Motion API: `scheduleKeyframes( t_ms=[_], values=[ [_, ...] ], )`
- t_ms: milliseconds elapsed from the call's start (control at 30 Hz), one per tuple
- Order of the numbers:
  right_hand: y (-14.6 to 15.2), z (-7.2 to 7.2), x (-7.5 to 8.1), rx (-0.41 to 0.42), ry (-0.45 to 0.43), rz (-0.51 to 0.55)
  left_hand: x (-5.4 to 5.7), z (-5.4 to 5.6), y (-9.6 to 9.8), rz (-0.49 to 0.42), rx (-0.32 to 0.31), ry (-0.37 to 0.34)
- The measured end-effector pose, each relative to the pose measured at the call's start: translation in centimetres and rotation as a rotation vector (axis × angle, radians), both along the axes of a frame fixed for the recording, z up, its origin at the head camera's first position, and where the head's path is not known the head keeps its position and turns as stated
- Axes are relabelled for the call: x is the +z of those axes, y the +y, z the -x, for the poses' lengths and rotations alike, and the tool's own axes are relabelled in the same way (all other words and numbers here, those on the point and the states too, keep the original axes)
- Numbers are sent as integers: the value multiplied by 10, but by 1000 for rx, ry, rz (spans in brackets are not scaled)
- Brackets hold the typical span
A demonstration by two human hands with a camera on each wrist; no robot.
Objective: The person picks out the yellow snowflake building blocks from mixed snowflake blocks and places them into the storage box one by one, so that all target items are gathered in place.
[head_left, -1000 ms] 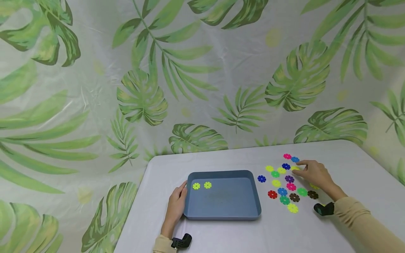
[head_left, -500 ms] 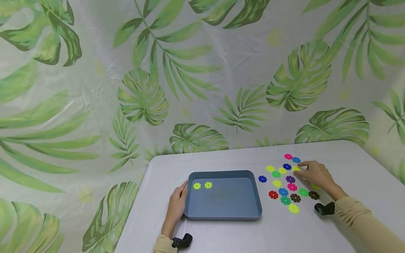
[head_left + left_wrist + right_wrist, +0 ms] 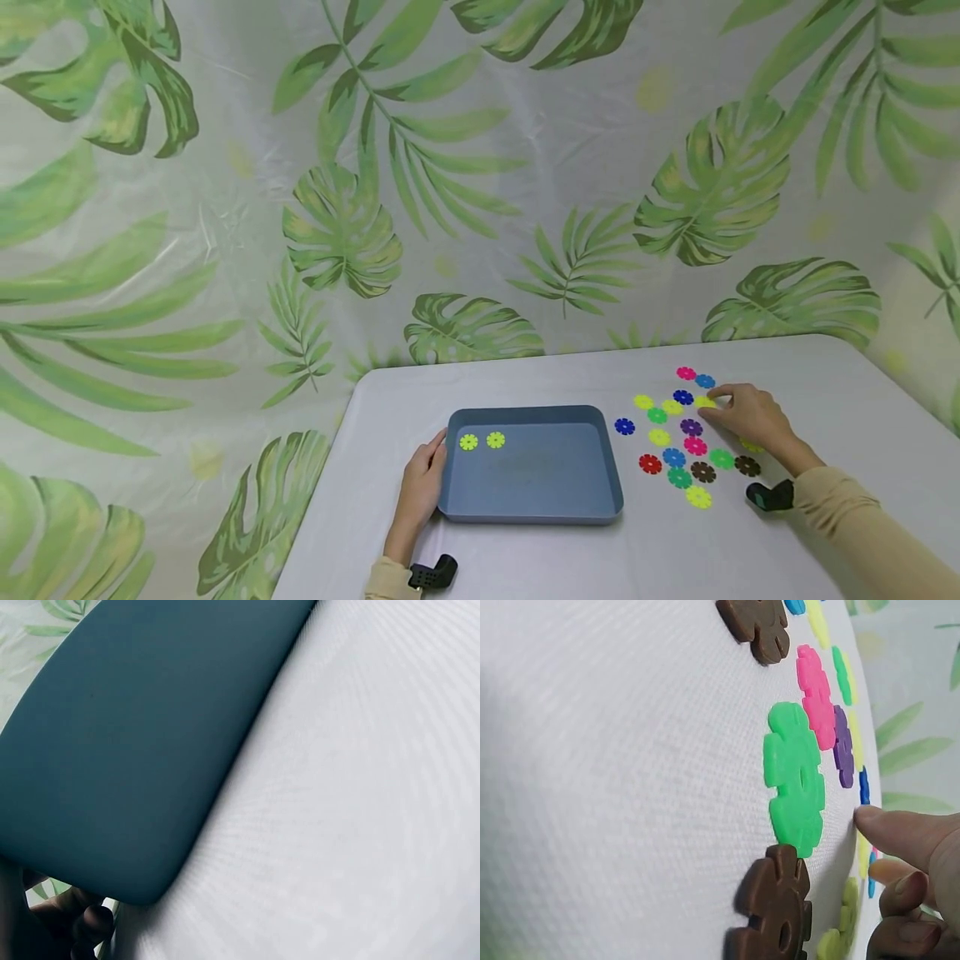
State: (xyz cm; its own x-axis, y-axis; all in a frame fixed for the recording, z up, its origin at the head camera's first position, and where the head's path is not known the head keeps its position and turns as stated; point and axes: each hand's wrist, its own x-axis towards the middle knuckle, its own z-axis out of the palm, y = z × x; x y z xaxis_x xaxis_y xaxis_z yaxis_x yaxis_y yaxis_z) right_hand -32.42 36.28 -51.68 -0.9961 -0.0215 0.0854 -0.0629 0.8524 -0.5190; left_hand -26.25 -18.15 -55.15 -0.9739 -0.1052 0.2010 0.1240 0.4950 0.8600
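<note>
A: How does the tray (image 3: 532,475) sit on the bench (image 3: 525,558)?

B: Between the bench's left edge and the flower-shaped pieces (image 3: 691,427) spread at the right. A white strip separates its long far side from the bench's far edge, and the leaf-print backdrop (image 3: 468,329) rises just behind that. On the right the gap is narrow: the dark blue piece (image 3: 624,427) lies near the wall.

A: And its long axis?

B: Left to right, roughly along the far edge, with the right end facing the pieces. Inside, two yellow discs (image 3: 482,441) lie side by side towards the far left corner (most of the floor is plain grey-blue).

A: The hands?

B: The left hand (image 3: 422,479) grips the tray's left wall, fingers bent against it. The right hand (image 3: 753,414) has thumb and forefinger either side of a yellow piece (image 3: 703,402); whether they pinch it, I cannot tell.

A: Which way does that piece point?

B: It is round and lies among its neighbours, well apart from the tray. The green piece (image 3: 722,458) and the brown piece (image 3: 747,465) are nearer the wrist.
</note>
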Motion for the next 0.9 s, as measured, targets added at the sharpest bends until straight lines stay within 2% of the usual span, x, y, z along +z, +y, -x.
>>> scheduleKeyframes(
  t_ms=[900],
  values=[
    [0, 4, -6, -34, 32, 2, 1, -1, 1, -1, 15, -19]
  ],
)
